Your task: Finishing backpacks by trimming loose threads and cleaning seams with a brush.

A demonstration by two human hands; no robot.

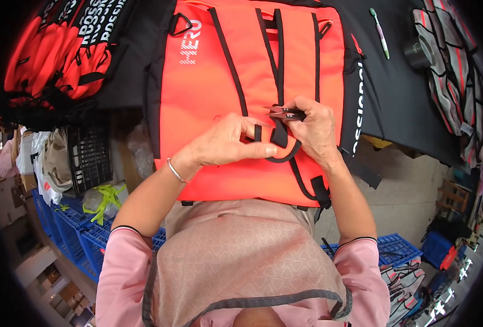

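A bright orange vest-like garment (208, 92) with black straps lies on a black-covered table, hanging over the near edge. My left hand (225, 144) pinches a black strap loop (277, 139) near the garment's lower middle. My right hand (315, 128) holds small black thread snips (285, 113), their tips pointing left just above that strap. Both hands touch the strap and nearly meet. A thin bracelet sits on my left wrist.
A stack of orange and black garments (61, 49) lies at the back left. A toothbrush (379, 32), a dark tape roll (418, 53) and grey-and-red striped pieces (459, 76) are at the right. Blue crates (72, 229) and a black crate (88, 158) stand below left.
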